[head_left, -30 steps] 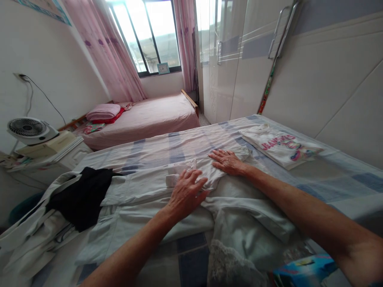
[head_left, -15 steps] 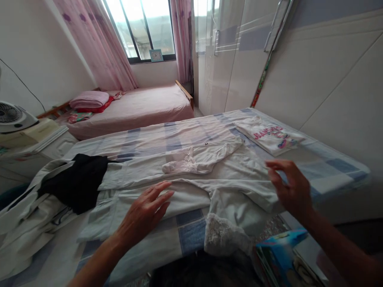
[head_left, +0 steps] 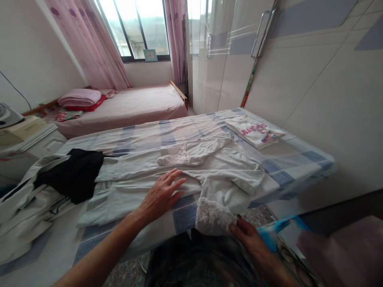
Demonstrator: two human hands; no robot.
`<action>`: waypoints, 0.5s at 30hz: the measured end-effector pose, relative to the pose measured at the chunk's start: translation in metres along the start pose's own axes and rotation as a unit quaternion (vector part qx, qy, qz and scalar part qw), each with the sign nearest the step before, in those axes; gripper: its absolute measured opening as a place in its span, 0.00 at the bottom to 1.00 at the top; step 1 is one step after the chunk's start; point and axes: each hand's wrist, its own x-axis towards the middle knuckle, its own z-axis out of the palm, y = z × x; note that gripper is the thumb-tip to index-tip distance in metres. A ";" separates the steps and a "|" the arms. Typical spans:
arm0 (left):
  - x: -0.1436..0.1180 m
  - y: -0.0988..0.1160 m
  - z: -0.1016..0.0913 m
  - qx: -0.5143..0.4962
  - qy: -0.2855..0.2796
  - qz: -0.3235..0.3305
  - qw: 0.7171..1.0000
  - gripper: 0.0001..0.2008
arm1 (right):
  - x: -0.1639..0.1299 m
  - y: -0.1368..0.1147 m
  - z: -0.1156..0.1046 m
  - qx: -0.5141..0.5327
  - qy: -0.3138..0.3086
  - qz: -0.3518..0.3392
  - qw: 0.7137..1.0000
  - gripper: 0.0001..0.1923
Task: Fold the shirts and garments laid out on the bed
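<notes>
A pale grey-green shirt (head_left: 134, 171) lies spread across the checked bed cover, with lace at its sleeve ends. One sleeve (head_left: 172, 158) is folded in over the shirt body. The nearer sleeve hangs toward me over the bed's edge, and its lace cuff (head_left: 214, 215) is pinched at the corner by my right hand (head_left: 247, 235). My left hand (head_left: 163, 193) rests palm down on the shirt's near side, fingers apart, holding nothing. To the left, a black garment (head_left: 72, 175) lies on other pale clothes (head_left: 26, 231).
A folded white T-shirt (head_left: 254, 131) with pink lettering lies on the bed's far right. A wardrobe (head_left: 227, 71) lines the right side. Blue printed books or packs (head_left: 278, 231) are at lower right. Beyond stands a second bed (head_left: 137, 103) with pink bedding.
My right hand has come down and left from above the shirt's far right end to the lace cuff. My left hand has slid slightly right and up. The view has turned right.
</notes>
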 end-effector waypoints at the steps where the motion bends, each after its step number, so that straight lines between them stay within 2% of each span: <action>1: 0.000 -0.001 0.001 0.001 0.004 -0.008 1.000 0.16 | -0.003 -0.005 -0.004 0.001 -0.025 0.015 1.000 0.20; 4: -0.001 -0.006 0.002 0.001 0.020 -0.033 0.999 0.15 | -0.007 -0.033 -0.023 -0.039 -0.071 0.034 0.996 0.17; 8: 0.002 -0.010 0.004 0.003 0.039 -0.065 0.997 0.17 | 0.014 -0.098 -0.043 -0.085 -0.068 0.003 0.994 0.18; 12: 0.004 -0.016 0.001 0.015 0.038 -0.100 0.994 0.18 | 0.059 -0.172 -0.034 -0.085 -0.049 -0.060 0.993 0.18; 15: 0.004 -0.023 -0.006 0.006 0.034 -0.139 0.990 0.19 | 0.101 -0.214 -0.019 -0.096 -0.018 -0.138 0.986 0.12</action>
